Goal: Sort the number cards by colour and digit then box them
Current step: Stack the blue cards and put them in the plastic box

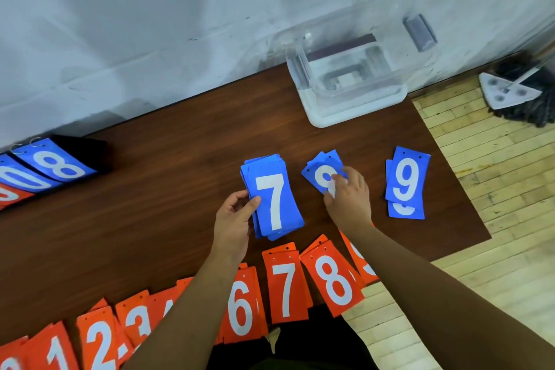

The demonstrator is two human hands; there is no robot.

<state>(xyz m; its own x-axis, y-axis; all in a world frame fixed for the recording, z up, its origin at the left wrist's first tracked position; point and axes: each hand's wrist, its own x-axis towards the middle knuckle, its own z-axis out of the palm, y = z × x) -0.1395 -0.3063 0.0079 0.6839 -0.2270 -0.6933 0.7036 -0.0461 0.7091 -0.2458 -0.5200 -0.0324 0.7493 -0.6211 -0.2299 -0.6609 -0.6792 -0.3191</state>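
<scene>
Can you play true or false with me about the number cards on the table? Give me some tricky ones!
1. The left hand holds a stack of blue cards with a 7 on top. True.
2. The orange cards lie in a row at the near edge. True.
3. The clear box is full of cards. False: no cards show inside it.
4. The right hand is touching an orange 8. False: it rests on a small blue pile.
</scene>
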